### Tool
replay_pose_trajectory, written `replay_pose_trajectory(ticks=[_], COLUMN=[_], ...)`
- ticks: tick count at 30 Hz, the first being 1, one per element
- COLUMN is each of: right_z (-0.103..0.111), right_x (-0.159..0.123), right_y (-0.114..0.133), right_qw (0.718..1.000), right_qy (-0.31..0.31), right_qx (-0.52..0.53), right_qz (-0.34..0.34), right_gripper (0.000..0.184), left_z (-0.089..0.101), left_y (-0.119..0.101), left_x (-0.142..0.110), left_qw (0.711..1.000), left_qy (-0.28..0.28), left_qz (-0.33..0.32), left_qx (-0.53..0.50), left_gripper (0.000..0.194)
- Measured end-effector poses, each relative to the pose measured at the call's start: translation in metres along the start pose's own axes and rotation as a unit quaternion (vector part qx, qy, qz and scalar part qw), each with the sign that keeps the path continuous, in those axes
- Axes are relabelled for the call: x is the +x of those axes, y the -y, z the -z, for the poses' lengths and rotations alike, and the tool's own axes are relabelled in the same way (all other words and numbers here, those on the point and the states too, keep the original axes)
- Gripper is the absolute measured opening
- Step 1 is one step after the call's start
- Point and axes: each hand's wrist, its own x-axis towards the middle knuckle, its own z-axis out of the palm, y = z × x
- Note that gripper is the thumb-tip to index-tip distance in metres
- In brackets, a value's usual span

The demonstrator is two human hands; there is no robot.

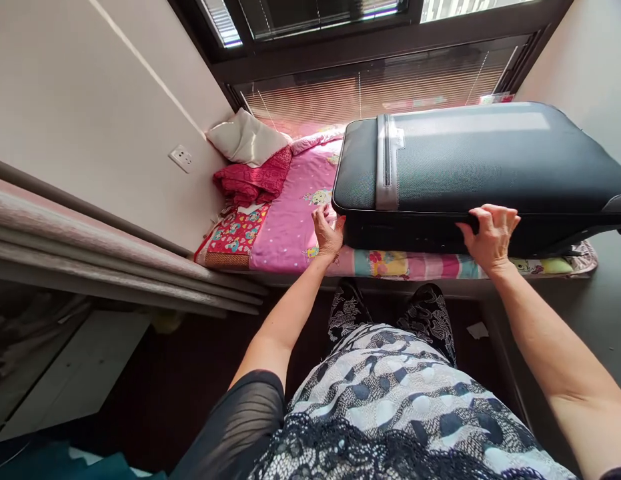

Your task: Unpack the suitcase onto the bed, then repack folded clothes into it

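A large black suitcase point(465, 167) lies flat on the padded window seat, its zipped pocket point(387, 160) toward the left end. My left hand point(329, 233) is at its near left corner, thumb against the side and fingers curled around the end. On the near long side, my right hand point(491, 237) has its fingers hooked over the upper edge, with the thumb out to the left. Under the suitcase is a pink patterned quilt point(290, 227); the rest of the quilt beneath it is hidden.
A white cushion point(249, 138) and a crumpled red cloth point(257, 179) lie at the seat's left end. A wall socket point(181, 159) is beside them. Grey curtains point(115, 267) hang at left. The window with blinds point(310, 103) stands behind the suitcase, and a wall point(580, 73) rises at right.
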Motion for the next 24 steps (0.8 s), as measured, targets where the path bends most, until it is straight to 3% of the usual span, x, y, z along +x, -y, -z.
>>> replay_pose_trajectory(ticks=[3,7,10,14,16,18,21,24], right_z=[-0.001,0.004,0.008,0.012,0.011,0.006,-0.008,-0.019], right_x=[0.003,0.010,0.012,0.009,0.005,0.003,0.008,0.018], right_y=[-0.009,-0.005,-0.012,-0.019,-0.003,0.030,0.088,0.110], right_qw=[1.000,1.000,0.999,1.000,1.000,1.000,0.995,0.993], right_qy=[-0.004,0.017,0.031,-0.001,-0.018,0.005,0.082,0.108], right_qx=[0.011,0.011,0.007,0.003,0.007,0.013,0.011,0.000], right_qz=[-0.007,-0.004,0.003,-0.019,-0.014,0.015,0.055,0.041], right_gripper=[0.036,0.038,0.035,0.046,0.054,0.053,0.042,0.037], left_z=[0.002,0.001,0.005,0.018,0.020,0.013,-0.013,-0.038], left_y=[0.000,-0.016,-0.017,-0.018,-0.035,-0.065,-0.110,-0.125], left_x=[0.002,0.016,0.024,0.011,-0.003,-0.019,-0.035,-0.030], left_qw=[0.999,0.997,0.994,0.995,0.995,0.987,0.962,0.945], left_qy=[0.020,0.047,0.053,0.035,0.014,0.018,0.080,0.128], left_qz=[0.002,-0.057,-0.088,-0.091,-0.097,-0.134,-0.226,-0.274], left_qx=[-0.048,-0.035,-0.026,-0.027,0.026,0.092,0.129,0.125], left_gripper=[0.085,0.085,0.081,0.075,0.068,0.059,0.044,0.030])
